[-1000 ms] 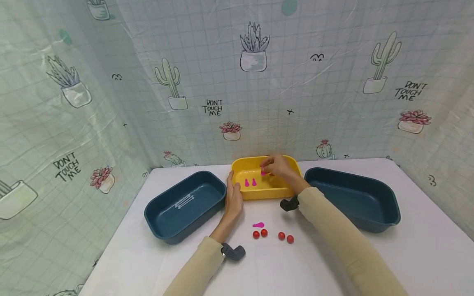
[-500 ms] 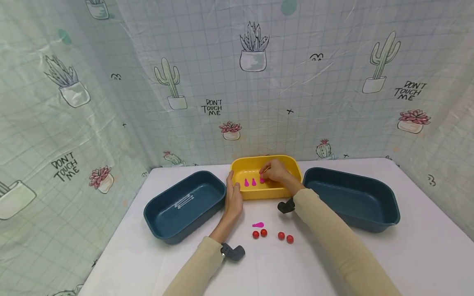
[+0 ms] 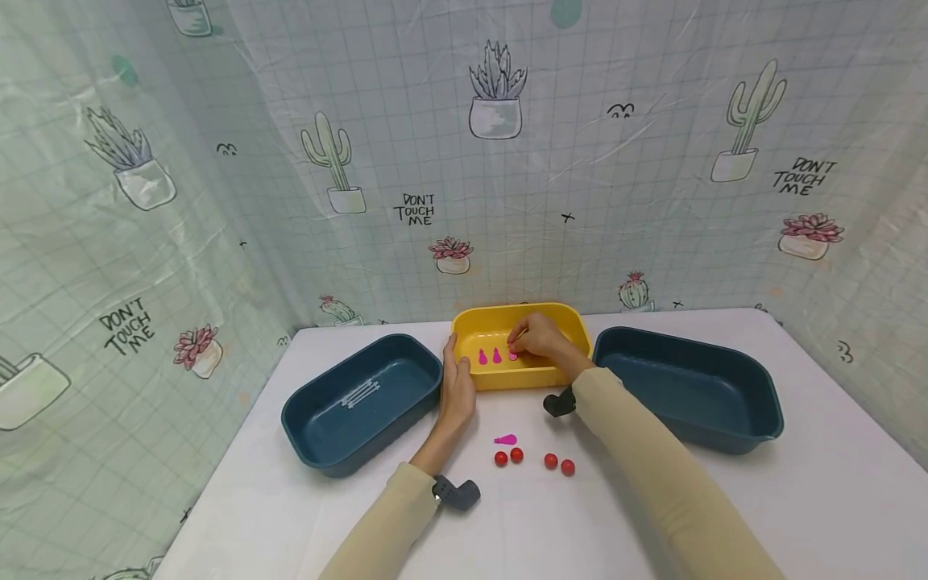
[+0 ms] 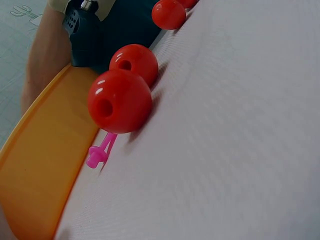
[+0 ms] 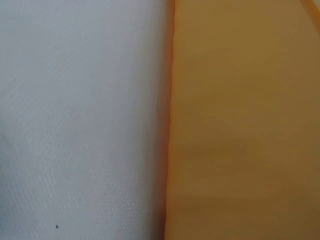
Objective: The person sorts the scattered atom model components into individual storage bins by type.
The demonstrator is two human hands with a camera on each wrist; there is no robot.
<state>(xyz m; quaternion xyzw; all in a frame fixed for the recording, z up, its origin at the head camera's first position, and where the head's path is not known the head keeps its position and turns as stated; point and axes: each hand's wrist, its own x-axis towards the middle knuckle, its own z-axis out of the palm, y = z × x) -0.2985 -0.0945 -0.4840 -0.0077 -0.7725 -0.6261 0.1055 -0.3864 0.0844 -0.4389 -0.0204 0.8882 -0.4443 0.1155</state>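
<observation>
In the head view my right hand (image 3: 540, 334) reaches into the yellow tray (image 3: 518, 379), pinching a small pink bulb-shaped piece (image 3: 512, 354) close over its floor. The fingertips partly hide this piece. Left of it, two matching pink pieces (image 3: 490, 355) lie side by side with narrow necks pointing away. My left hand (image 3: 458, 388) rests against the tray's front left corner, fingers straight along the outer left wall and thumb at the front. Another pink piece (image 3: 506, 440) lies on the table in front of the tray; its flanged neck end (image 4: 96, 157) shows in the left wrist view.
Several red beads (image 3: 509, 457) with holes sit in pairs on the white table (image 3: 522, 532). A dark blue bin (image 3: 304, 451) on the left holds several thin white rods (image 3: 360, 394). Another dark blue bin (image 3: 732, 439) stands at the right. A patterned sheet (image 3: 406, 266) hangs behind.
My right hand has come down and slightly towards me inside the tray, lowering the pink piece beside the other two; over the last half second it barely moves. The left hand stays put.
</observation>
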